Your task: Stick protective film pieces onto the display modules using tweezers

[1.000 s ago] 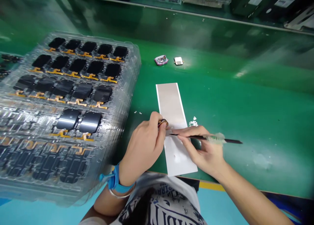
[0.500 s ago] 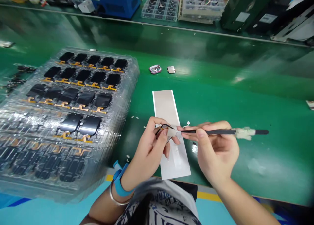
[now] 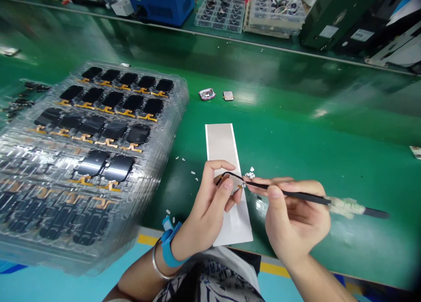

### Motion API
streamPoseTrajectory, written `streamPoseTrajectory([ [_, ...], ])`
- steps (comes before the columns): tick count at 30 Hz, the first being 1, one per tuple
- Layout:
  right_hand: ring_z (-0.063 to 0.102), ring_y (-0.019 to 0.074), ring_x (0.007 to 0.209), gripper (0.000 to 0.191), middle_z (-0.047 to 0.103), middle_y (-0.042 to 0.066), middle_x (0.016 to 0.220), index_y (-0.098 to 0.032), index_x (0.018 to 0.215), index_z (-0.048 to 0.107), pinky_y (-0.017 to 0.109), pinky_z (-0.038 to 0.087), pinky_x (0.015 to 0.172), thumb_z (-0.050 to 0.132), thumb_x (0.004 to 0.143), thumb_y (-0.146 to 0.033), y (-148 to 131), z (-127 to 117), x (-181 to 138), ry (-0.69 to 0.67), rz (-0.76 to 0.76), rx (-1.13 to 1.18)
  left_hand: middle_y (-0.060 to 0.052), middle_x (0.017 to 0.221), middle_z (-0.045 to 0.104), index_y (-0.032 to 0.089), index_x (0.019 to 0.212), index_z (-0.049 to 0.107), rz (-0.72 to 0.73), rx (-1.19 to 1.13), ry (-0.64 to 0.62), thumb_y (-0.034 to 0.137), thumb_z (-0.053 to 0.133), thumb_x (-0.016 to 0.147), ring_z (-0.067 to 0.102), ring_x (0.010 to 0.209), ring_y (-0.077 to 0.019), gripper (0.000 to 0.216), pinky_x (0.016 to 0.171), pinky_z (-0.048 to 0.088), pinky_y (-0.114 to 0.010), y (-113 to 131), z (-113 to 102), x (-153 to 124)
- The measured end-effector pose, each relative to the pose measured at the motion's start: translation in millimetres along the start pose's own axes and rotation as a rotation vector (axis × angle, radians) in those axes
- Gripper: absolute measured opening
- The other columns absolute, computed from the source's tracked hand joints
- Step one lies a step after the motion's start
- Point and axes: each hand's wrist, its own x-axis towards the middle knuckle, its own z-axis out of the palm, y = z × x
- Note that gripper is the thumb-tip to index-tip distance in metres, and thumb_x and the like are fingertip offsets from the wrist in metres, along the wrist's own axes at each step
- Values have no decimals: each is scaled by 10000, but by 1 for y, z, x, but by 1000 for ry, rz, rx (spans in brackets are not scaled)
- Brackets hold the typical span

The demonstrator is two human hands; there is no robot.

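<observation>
My left hand (image 3: 207,210) grips a small watch screen (image 3: 235,184) with a dark rim and a grey back, thumb on one side and fingers on the other. Part of it is hidden by the fingers. Black tweezers (image 3: 304,196) with whitish tape wrapped near the rear end lie in my right hand (image 3: 294,223), pinched between thumb and fingers. Their tips reach the screen's right edge, by a small orange-brown flex piece. Beneath both hands, a white-edged adhesive sheet (image 3: 222,144) lies lengthwise on the green bench. Tiny white bits (image 3: 251,174) are scattered beside it.
On the left, a tall stack of clear trays (image 3: 174,113) holds black screens with orange flex cables. Behind the sheet lie an open watch case (image 3: 207,94) and a loose screen (image 3: 228,95). Parts boxes (image 3: 220,12) and a blue machine (image 3: 161,4) stand on the back shelf.
The tweezers now slope more, their rear end lower and farther right. My left hand has shifted slightly right, the screen is turned, and an orange-brown flex piece shows at its edge.
</observation>
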Motion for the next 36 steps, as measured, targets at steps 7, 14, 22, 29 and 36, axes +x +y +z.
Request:
streamPoseTrajectory([
  [7, 748, 200, 809, 143, 692, 14, 811, -201, 937, 567, 303, 665, 657, 624, 875, -85, 3, 0, 0, -26, -70, -51, 22, 747, 479, 249, 1148, 458, -19, -48, -24, 350, 403, 1039, 381, 612, -93, 158, 555, 324, -201, 0, 3, 2],
  [14, 746, 190, 801, 166, 692, 11, 817, -189, 936, 580, 291, 659, 675, 630, 858, -52, 3, 0, 0, -36, -58, -36, 11, 775, 487, 259, 1150, 493, 51, -3, 22, 310, 398, 1046, 463, 697, -89, 150, 577, 369, -166, -4, 3, -1],
  [22, 747, 193, 797, 161, 688, 9, 806, -195, 926, 592, 263, 656, 617, 646, 850, -64, 3, 1, 1, -24, -66, -51, 1, 792, 494, 249, 1134, 486, 48, 34, 48, 337, 405, 1038, 500, 713, -108, 153, 611, 429, -184, -5, 1, -3],
  [29, 747, 200, 790, 136, 677, 7, 808, -205, 905, 586, 280, 657, 620, 666, 854, -108, 2, 1, -1, -3, -27, -74, -3, 792, 495, 236, 1101, 489, 60, 32, 51, 335, 397, 1039, 501, 701, -109, 149, 603, 430, -191, -6, 1, -2],
  [36, 747, 191, 797, 144, 667, -2, 812, -200, 911, 588, 267, 656, 628, 654, 854, -85, 2, 1, 0, -26, -21, -33, 4, 782, 499, 238, 1095, 488, 45, 18, 49, 338, 401, 1039, 506, 699, -102, 143, 599, 424, -179, -5, 0, -2],
])
